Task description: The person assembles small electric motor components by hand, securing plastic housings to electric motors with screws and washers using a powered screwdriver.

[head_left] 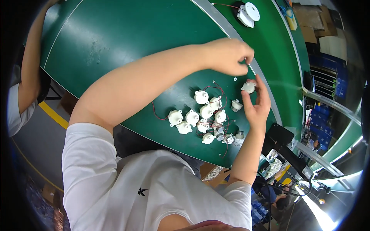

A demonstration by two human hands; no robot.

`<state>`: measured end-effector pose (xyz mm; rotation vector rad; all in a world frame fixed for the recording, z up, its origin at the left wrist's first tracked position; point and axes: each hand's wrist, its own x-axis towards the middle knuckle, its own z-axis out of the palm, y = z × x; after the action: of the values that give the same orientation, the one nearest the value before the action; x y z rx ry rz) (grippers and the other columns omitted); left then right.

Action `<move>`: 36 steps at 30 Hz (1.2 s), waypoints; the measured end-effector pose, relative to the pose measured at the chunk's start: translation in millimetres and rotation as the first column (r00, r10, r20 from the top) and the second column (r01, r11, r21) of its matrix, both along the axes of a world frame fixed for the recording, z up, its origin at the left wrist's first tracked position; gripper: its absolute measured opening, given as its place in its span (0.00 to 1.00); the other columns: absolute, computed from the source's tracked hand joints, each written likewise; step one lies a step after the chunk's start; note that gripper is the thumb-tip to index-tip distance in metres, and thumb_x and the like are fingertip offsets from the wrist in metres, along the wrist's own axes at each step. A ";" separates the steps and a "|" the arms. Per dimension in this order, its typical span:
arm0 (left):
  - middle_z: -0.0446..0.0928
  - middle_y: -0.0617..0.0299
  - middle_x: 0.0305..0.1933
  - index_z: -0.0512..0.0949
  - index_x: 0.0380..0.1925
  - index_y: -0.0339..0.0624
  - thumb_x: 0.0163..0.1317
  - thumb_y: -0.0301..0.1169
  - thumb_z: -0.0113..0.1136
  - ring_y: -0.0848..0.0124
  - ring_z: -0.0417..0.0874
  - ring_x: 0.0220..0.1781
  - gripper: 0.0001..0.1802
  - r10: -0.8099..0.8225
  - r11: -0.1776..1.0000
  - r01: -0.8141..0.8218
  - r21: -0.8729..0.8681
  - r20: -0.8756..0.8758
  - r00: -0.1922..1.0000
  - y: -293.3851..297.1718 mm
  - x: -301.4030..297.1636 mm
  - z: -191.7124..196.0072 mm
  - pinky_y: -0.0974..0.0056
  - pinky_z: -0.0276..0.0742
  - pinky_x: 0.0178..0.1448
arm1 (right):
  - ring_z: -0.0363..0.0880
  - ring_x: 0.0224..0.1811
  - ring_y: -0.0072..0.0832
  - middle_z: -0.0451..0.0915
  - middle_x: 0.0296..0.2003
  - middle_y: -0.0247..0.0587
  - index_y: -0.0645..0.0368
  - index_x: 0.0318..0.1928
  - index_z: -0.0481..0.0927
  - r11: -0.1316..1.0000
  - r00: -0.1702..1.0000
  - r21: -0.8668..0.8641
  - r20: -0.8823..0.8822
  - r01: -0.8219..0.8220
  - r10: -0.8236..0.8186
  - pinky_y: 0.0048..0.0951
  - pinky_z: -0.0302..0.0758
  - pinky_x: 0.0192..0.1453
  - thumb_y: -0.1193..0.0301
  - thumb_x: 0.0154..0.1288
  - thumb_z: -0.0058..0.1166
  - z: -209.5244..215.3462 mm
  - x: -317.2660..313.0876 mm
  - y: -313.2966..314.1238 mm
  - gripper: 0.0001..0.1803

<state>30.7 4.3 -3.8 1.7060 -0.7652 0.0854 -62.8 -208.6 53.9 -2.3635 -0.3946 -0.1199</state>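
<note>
My right hand point(259, 102) holds a white round plastic housing with small side lugs point(249, 87) between thumb and fingers, above the green table. Just beyond it, my left hand point(231, 56) is closed, thumb and forefinger in a pinch. Whatever it grips is too small to make out. A tiny white ring point(235, 79) lies on the table below that hand. Beside my right hand sits another white part with a metal-looking base point(236, 105). Several similar white housings point(192, 117), some with thin red wires, are grouped nearer my body.
A metal rail point(216, 18) separates the green table point(127, 30) from a green belt point(277, 57). A white device with a round disc point(248, 14) rests on the belt. At right stands a black box-like fixture point(280, 135). Another person's arm point(32, 57) shows at left.
</note>
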 end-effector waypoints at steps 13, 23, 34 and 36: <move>0.78 0.56 0.23 0.80 0.32 0.39 0.52 0.30 0.60 0.60 0.81 0.27 0.09 0.034 0.997 -0.042 -0.064 -0.113 0.993 13.3 13.8 4.3 0.56 0.74 0.32 | 0.82 0.46 0.29 0.83 0.48 0.45 0.68 0.59 0.79 0.970 0.969 -0.122 -0.157 -0.211 0.191 0.28 0.80 0.53 0.84 0.51 0.72 6.8 20.1 -4.5 0.31; 0.81 0.56 0.24 0.81 0.28 0.42 0.50 0.31 0.58 0.55 0.82 0.29 0.07 0.031 1.000 -0.030 0.004 -0.101 0.994 13.2 13.4 6.3 0.51 0.75 0.34 | 0.81 0.51 0.29 0.81 0.51 0.47 0.70 0.51 0.81 0.992 0.960 0.060 -0.250 -0.114 0.125 0.29 0.81 0.56 0.86 0.55 0.69 -2.5 24.6 -8.5 0.21; 0.81 0.56 0.23 0.81 0.27 0.44 0.50 0.32 0.58 0.55 0.83 0.30 0.06 0.032 0.999 -0.028 0.038 -0.110 0.993 15.4 11.2 8.2 0.50 0.76 0.34 | 0.79 0.48 0.27 0.81 0.48 0.43 0.71 0.52 0.82 0.993 0.961 -0.008 -0.254 -0.119 0.113 0.26 0.78 0.51 0.86 0.56 0.68 -1.9 27.4 -7.0 0.21; 0.81 0.56 0.23 0.81 0.26 0.44 0.50 0.32 0.58 0.55 0.83 0.30 0.06 0.024 0.999 -0.019 0.041 -0.109 0.994 14.3 11.0 8.4 0.50 0.77 0.34 | 0.79 0.48 0.27 0.81 0.48 0.43 0.71 0.52 0.82 0.992 0.958 -0.019 -0.262 -0.128 0.118 0.26 0.78 0.51 0.86 0.56 0.68 0.3 27.2 -7.0 0.21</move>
<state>41.7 18.5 4.7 1.7424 -0.6708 -0.0091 -35.5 -215.7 54.2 -2.3433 -0.4165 0.2561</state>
